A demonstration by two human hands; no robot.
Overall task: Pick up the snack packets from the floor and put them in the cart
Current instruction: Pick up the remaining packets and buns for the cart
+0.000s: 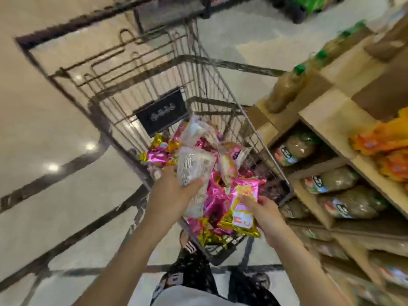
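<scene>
Pretty far along I'd say: the grey wire shopping cart (231,64) already holds a heap of shiny pink-and-gold snack packets (159,156), the left hand (173,195) grips a clear whitish packet (194,168) and the right hand (266,214) a pink foil packet (245,202) over it, none visible on the cream tiled floor (66,195).

No text is legible. The dark plaque (162,111) on the cart (199,62) and labels on snack packets (242,202) and shelved bottles (331,181) blur beyond reading.
</scene>
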